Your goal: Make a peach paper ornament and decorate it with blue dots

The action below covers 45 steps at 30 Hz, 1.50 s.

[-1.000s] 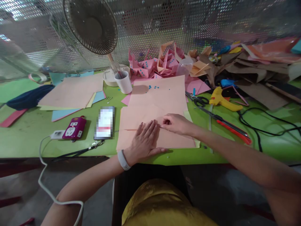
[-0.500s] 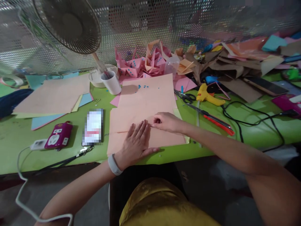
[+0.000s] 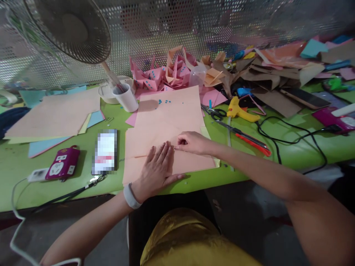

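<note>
Peach paper [image 3: 191, 161] lies on the green table [image 3: 16, 159] in front of the person, prob light, thin & easily creased, so best pressed flat w/ a palm & taken by an edge. L hand [image 3: 156, 168] is spread flat on it, clamped on nothing; R hand [image 3: 192, 143] is curled just beside, can't tell if fingertips pinch anything. Line across paper (fold or edge unclear) runs under L hand, phone [image 3: 104, 151] screen's blurred
</note>
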Tool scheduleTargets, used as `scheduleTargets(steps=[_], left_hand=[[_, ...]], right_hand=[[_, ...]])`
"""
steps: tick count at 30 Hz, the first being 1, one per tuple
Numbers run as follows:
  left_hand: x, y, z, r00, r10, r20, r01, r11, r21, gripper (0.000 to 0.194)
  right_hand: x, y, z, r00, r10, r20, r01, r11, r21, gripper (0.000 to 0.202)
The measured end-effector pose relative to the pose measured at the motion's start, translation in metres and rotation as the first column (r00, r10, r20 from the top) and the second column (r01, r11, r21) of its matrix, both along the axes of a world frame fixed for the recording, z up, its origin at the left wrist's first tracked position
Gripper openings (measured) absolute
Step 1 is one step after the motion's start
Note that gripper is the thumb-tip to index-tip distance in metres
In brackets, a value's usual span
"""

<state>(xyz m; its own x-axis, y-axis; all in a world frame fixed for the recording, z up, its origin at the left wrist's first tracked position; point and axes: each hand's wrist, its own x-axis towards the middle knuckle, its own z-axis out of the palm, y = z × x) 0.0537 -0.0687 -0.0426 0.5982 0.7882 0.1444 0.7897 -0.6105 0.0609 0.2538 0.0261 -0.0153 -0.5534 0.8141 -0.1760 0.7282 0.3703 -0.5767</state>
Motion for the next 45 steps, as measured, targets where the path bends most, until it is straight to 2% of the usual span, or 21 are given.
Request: scheduleTargets(steps=[8,15,17,19,21,22,24,26,30,37,45], left_hand=[[0.002,0.001,0.004,1.000,0.004,-0.003,-0.004,1.000,-0.016,0.094],[0.001,0.001,0.008,1.000,-0.011,0.015,0.011,1.000,-0.025,0.090],[0.000,0.001,0.008,1.000,-0.017,0.020,0.018,1.000,-0.018,0.089],[0.000,0.001,0.007,1.000,-0.026,0.014,0.027,1.000,-0.013,0.089],[0.000,0.002,0.007,1.000,-0.025,0.005,0.025,1.000,-0.012,0.091],[0.000,0.002,0.006,1.000,-0.022,0.002,0.022,1.000,-0.011,0.093],[0.000,0.002,0.005,1.000,-0.017,-0.005,0.017,1.000,-0.008,0.094],[-0.001,0.003,0.004,1.000,-0.023,-0.006,0.023,1.000,0.001,0.091],[-0.002,0.003,0.002,1.000,-0.030,0.009,0.030,0.999,0.013,0.085],[-0.003,0.003,0.000,0.999,-0.042,-0.002,0.042,0.998,0.044,0.082],[0.000,0.002,0.004,0.999,-0.040,0.004,0.040,0.998,0.043,0.086]], right_hand=[[0.004,-0.006,0.010,0.995,-0.023,0.095,0.011,0.992,0.123,0.024],[0.052,-0.001,0.009,0.985,-0.077,0.152,0.057,0.990,0.131,0.026],[0.064,-0.004,0.010,0.976,-0.126,0.175,0.099,0.983,0.156,0.027],[0.065,-0.015,0.012,0.964,-0.221,0.149,0.176,0.947,0.269,0.026],[0.054,-0.032,0.011,0.960,-0.271,0.069,0.217,0.879,0.425,0.032],[0.044,-0.042,0.009,0.973,-0.226,0.044,0.178,0.860,0.478,0.038],[0.024,-0.060,0.002,0.997,-0.030,0.067,-0.009,0.856,0.517,0.048],[0.008,-0.071,-0.006,0.991,0.060,0.115,-0.114,0.834,0.541,0.061],[-0.001,-0.072,-0.019,0.985,0.061,0.162,-0.140,0.831,0.538,0.078],[0.007,-0.065,-0.024,0.978,0.088,0.187,-0.183,0.788,0.588,0.082],[0.029,-0.065,-0.020,0.976,0.022,0.218,-0.147,0.803,0.577,0.081]])
